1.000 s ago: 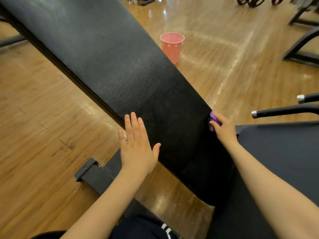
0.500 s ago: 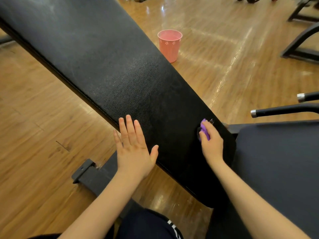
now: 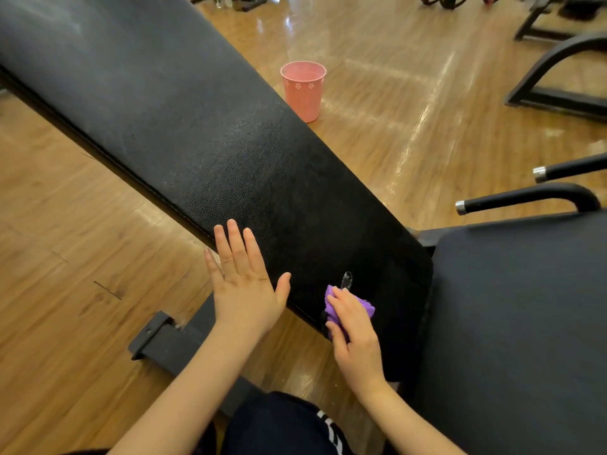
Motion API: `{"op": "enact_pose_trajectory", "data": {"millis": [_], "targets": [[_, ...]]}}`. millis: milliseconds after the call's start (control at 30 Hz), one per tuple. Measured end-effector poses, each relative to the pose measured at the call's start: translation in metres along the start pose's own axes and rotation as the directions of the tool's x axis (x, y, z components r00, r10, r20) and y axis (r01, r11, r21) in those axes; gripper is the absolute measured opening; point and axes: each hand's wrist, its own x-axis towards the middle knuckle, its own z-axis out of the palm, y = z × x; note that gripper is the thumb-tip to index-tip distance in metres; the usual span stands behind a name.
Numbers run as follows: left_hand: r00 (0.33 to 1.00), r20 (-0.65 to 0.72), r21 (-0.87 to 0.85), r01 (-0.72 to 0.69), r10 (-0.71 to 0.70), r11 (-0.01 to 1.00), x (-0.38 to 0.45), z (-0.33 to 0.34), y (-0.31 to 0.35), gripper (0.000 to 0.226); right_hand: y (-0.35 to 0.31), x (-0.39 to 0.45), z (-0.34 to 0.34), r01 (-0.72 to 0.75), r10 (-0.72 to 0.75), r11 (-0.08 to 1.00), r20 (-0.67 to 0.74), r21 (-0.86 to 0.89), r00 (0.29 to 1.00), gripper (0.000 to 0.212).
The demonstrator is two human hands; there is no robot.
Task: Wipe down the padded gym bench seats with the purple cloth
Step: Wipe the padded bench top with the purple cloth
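Observation:
A long black padded bench back (image 3: 203,139) runs from the upper left down to the lower middle. A second dark padded seat (image 3: 519,323) lies at the right. My left hand (image 3: 244,284) rests flat with straight fingers on the near edge of the long pad. My right hand (image 3: 354,336) grips a bunched purple cloth (image 3: 331,307) and presses it against the lower near corner of the long pad. Most of the cloth is hidden under the fingers. A small tear (image 3: 346,280) in the pad shows just above the cloth.
A pink cup-shaped bin (image 3: 303,90) stands on the wooden floor behind the bench. Two black handles with silver tips (image 3: 522,198) stick out at the right. The bench's black base bar (image 3: 164,339) lies below my left arm. Other machine frames (image 3: 551,70) stand at the upper right.
My right hand has slid the purple cloth from the far right edge of the long pad across to its near lower corner. My left hand stayed flat on the near edge.

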Motion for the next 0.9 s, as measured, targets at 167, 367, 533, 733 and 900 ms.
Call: {"op": "enact_pose_trajectory", "data": {"millis": [167, 367, 533, 733, 900], "targets": [[1.0, 0.014, -0.003, 0.0, 0.0, 1.0, 0.0, 0.001, -0.002, 0.102, -0.001, -0.001, -0.003, 0.021, -0.02, 0.999, 0.023, -0.025, 1.0, 0.041], [1.0, 0.009, -0.044, -0.014, 0.015, 0.999, -0.002, -0.001, -0.004, 0.101, -0.005, -0.007, -0.006, 0.042, -0.037, 0.998, 0.083, -0.048, 0.996, 0.046], [1.0, 0.02, -0.089, -0.01, 0.012, 0.996, -0.003, -0.002, -0.006, 0.092, 0.005, -0.016, -0.016, 0.035, -0.027, 0.999, 0.184, -0.038, 0.983, 0.053], [0.999, 0.039, -0.102, -0.007, 0.011, 0.995, -0.004, -0.004, -0.004, 0.089, 0.046, -0.038, -0.049, -0.215, 0.224, 0.974, 0.158, -0.072, 0.962, 0.054], [0.998, 0.069, -0.107, 0.013, -0.005, 0.994, -0.002, -0.01, 0.003, 0.097, 0.05, -0.042, -0.052, -0.306, 0.317, 0.947, 0.139, -0.096, 0.938, 0.062]]}}
